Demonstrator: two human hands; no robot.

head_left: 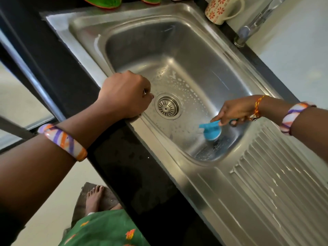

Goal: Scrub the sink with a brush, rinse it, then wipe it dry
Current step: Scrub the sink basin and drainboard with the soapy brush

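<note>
A stainless steel sink (177, 43) fills the middle of the view, its basin floor wet with soap bubbles around the round drain strainer (166, 107). My right hand (236, 110) grips the handle of a blue scrub brush (211, 130), whose head presses into the basin's near right corner amid foam. My left hand (126, 95) rests on the sink's front rim beside the drain, fingers curled under, holding nothing that I can see.
A ribbed steel drainboard (266, 174) with soap streaks lies to the right. A floral mug (221, 9) stands behind the sink, and a chrome tap (248, 31) rises at the back right. Black countertop (133, 166) borders the front. Green dishes sit at the top edge.
</note>
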